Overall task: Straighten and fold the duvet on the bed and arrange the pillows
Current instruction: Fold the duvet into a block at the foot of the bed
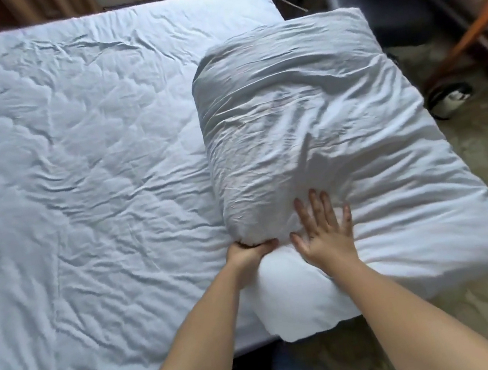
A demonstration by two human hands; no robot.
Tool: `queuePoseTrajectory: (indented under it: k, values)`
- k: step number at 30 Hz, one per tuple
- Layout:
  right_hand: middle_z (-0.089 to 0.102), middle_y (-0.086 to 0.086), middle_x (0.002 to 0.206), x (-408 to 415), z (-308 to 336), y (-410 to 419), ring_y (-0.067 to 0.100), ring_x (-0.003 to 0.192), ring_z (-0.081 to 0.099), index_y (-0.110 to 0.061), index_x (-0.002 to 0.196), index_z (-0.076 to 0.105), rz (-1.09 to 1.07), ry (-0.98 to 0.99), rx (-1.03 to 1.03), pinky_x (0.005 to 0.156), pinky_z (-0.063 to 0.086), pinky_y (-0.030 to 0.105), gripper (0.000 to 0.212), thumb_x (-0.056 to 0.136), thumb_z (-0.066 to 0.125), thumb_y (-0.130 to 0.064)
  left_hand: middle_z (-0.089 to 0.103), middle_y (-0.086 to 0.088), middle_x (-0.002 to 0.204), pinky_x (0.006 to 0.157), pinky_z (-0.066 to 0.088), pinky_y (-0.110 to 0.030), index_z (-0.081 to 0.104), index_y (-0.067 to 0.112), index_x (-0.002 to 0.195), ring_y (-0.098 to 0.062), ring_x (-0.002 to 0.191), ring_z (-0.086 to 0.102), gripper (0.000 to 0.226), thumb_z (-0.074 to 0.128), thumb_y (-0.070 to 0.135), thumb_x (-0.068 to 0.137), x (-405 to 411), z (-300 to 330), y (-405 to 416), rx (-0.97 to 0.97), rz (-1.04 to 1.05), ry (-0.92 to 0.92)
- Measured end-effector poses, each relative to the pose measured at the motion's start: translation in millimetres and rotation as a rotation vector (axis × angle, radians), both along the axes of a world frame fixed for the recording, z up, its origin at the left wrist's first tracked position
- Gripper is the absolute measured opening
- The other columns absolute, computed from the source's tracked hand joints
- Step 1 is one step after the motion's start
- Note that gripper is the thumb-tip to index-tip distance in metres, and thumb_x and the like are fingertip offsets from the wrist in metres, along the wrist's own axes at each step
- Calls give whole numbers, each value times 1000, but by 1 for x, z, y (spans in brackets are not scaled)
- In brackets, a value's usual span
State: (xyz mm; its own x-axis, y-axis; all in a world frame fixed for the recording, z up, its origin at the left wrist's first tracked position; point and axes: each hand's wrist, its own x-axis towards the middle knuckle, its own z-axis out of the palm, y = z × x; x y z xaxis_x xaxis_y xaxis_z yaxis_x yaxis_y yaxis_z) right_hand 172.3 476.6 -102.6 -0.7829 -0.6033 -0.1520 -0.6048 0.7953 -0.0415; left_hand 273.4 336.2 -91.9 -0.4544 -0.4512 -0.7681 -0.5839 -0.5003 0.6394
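So the folded white duvet (305,119) is sitting as a thick, wrinkly bundle on the right-hand end of the bed (76,164), which has a crumpled pale blue-white sheet over it. The duvet looks like it's in two layers: a puffy rolled upper part lying on a flatter lower part that spreads out to the right and hangs past the bed's near corner, over the floor.

The left hand (250,251) is at the near-left corner of that upper roll, fingers curled in and gripping a bunch of the fabric right at the fold. The right hand (326,229) is just beside it, to the right, lying flat with the fingers spread out straight, palm down and pressing on the duvet where the roll meets the lower layer. Both bare forearms come up from the bottom edge of the view.

The rest of the bed, left of the duvet, is just the creased sheet all the way to the far edge.

Past the far side of the duvet there's a dark upholstered chair (375,9), and further right some reddish-brown wooden furniture (471,27). The floor to the right of the bed is a patterned beige-green carpet (482,151). Can't make out the small dark object lying on it.
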Motion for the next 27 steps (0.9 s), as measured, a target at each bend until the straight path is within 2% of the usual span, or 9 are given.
queuePoseTrajectory:
  k: [3,7,8,11,13,16,19,23,27]
  values:
    - [-20,-3,155,-2,-3,-7,13,142,-20,-32,147,-9,16,-10,-5,108,-23,49,82,76,14,-67,66,0,93,50,47,-6,66,12,98,-13,83,62,33,84,14,70,3,5,-4,-21,-4,-12]
    - [4,5,160,3,-4,-16,19,145,-1,-28,150,10,0,-13,-14,110,-15,51,84,77,24,-67,68,1,95,66,49,-17,66,12,102,-11,80,64,37,85,19,70,10,14,-12,-44,-59,-23]
    - [6,7,160,3,0,-19,20,145,-1,-28,150,8,-3,-1,-14,109,-15,51,86,76,22,-68,69,1,95,65,49,-17,66,14,100,-9,77,64,36,84,19,70,12,17,-15,-50,-80,-16]
    - [-22,1,158,3,15,-27,19,145,-21,-31,146,-20,6,-46,83,101,-28,50,93,65,-1,-73,68,6,85,56,50,-11,67,11,100,-4,70,62,33,83,17,72,18,27,-24,-44,-127,22]
    - [-27,-1,156,8,27,-35,20,144,-24,-32,148,-20,-24,-73,110,104,-25,52,97,61,-8,-73,68,4,89,58,49,-14,66,7,106,-6,71,62,38,82,18,73,24,36,-31,-47,-157,45]
    - [-24,-2,157,25,43,-50,21,145,-19,-29,150,-15,-60,-81,147,112,-12,55,90,74,2,-73,66,-2,96,67,45,-22,65,5,111,-13,76,61,43,81,21,74,37,46,-42,-70,-186,55]
    - [-23,-4,157,56,57,-64,20,145,-19,-28,150,-16,-101,-113,169,113,-12,54,79,91,21,-67,66,-3,97,71,44,-23,65,2,113,-16,81,61,47,81,23,74,58,53,-57,-91,-245,77]
    - [-24,-4,157,111,67,-90,20,145,-19,-27,150,-15,-116,-136,147,113,-13,52,80,92,24,-65,66,-2,90,57,46,-18,64,4,110,-12,70,61,47,83,21,72,107,55,-87,-107,-291,90]
    - [-27,-4,156,157,74,-120,16,144,-22,-27,151,-12,-99,-107,77,115,-13,51,76,94,25,-62,69,-3,93,64,49,-22,64,6,109,-16,77,64,52,86,25,66,154,58,-122,-123,-332,37]
